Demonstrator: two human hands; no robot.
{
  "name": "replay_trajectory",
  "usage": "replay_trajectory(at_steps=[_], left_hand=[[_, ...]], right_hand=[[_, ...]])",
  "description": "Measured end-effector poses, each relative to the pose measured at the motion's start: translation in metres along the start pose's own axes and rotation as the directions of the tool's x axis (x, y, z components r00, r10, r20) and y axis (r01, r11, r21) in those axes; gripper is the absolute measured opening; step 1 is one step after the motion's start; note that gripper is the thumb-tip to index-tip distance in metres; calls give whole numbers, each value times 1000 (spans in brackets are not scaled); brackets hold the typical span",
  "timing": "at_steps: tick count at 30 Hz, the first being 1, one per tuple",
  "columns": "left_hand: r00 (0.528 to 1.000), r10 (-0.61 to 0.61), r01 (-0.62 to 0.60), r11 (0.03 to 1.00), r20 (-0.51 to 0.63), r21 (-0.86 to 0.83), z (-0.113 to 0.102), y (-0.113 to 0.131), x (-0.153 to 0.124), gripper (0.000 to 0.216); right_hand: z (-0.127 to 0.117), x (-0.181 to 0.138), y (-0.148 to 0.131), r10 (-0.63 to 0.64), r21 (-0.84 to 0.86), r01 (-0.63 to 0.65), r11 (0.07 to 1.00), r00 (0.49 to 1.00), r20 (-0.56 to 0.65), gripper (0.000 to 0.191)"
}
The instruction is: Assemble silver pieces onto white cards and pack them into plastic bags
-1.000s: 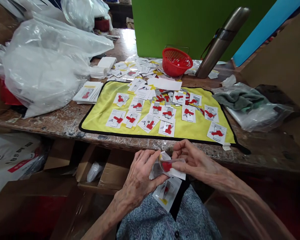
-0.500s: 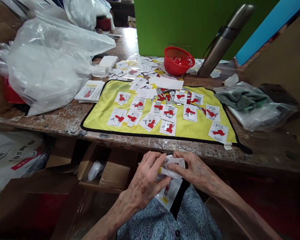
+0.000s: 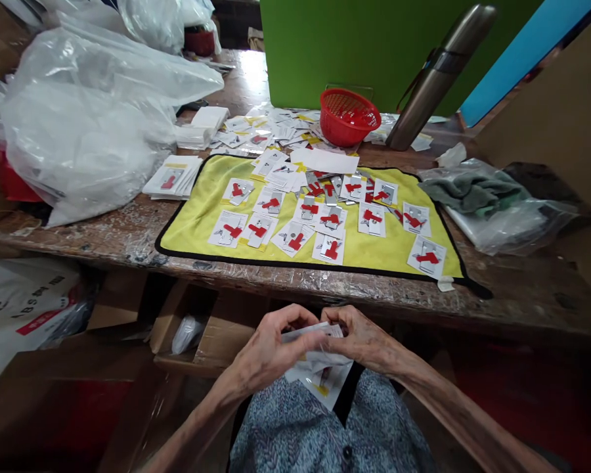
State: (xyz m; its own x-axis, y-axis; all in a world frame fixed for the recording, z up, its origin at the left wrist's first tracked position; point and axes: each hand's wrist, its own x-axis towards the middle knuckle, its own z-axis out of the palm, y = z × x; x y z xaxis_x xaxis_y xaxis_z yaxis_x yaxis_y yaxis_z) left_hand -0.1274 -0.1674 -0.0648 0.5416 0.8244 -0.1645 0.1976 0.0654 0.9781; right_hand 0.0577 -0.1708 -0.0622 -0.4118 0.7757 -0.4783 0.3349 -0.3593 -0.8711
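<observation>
My left hand [image 3: 268, 348] and my right hand [image 3: 357, 338] meet just below the table's front edge, over my lap. Both pinch one small packet in a clear sleeve [image 3: 309, 336], fingers curled round its two ends. A second packet with a white card and a red part [image 3: 328, 381] lies on my lap under them. On the table a yellow mat [image 3: 197, 220] carries several white cards with red parts [image 3: 295, 238] spread out in rows.
Large clear plastic bags [image 3: 88, 125] fill the table's left. A card stack [image 3: 173, 179] lies beside the mat. Behind stand a red basket [image 3: 349, 118], a steel flask [image 3: 436, 72] and a green board [image 3: 364, 46]. A bagged grey cloth [image 3: 477, 194] sits right. Cardboard boxes [image 3: 217, 335] stand under the table.
Both hands have dropped lower toward my lap and closed tighter together on the packet. The packet's red part, visible a second ago, is hidden behind my fingers.
</observation>
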Motion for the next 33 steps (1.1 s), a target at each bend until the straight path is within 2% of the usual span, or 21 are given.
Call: replay_trajectory(at_steps=[2,4,7,9,12,14,16,19,21,25,27,30,31,33], left_hand=[[993,-111,114,977,28,-181,-3,-1,4,26],[984,-160,176,934,78,-310,-3,-2,7,31],[975,-190,221,897,117,-382,0,-3,8,34],[970,-209,242,888,125,-391,-1,-4,7,35],[947,-283,321,844,152,-429,-5,-4,6,35],[935,-313,355,818,166,-453,-6,-4,6,34],[935,-297,354,812,193,-464,-5,-4,7,33],[938,-256,339,826,236,-451,-2,-5,8,34],[935,-266,343,844,234,-412,-2,-6,9,34],[930,-302,361,857,208,-368,-2,-6,7,33],[941,-288,335,869,179,-364,-1,-6,7,33],[956,-264,294,882,130,-369,3,-5,8,35],[956,-268,292,881,117,-373,4,-5,8,36],[954,-283,300,877,99,-375,5,-4,7,36]], right_hand=[[-6,-4,-1,37,126,-55,991,990,137,29],[-10,-6,-1,56,122,-85,989,973,226,30],[-6,-5,2,67,-17,-65,998,984,164,33],[-1,-3,4,67,-24,-65,998,991,118,35],[0,-3,4,34,121,-58,991,980,195,35],[-2,-3,5,0,157,-42,987,966,257,35],[-2,-4,6,-6,96,-19,995,969,245,36],[6,-4,9,12,-66,-4,998,992,128,35],[11,-4,11,1,-111,10,994,995,97,34],[8,-4,14,-31,53,18,998,971,239,33],[7,-2,17,-34,59,21,998,974,224,33],[12,2,20,-56,65,49,997,992,113,36],[14,2,21,-63,108,50,993,991,118,36],[17,3,22,-51,210,4,978,974,219,35]])
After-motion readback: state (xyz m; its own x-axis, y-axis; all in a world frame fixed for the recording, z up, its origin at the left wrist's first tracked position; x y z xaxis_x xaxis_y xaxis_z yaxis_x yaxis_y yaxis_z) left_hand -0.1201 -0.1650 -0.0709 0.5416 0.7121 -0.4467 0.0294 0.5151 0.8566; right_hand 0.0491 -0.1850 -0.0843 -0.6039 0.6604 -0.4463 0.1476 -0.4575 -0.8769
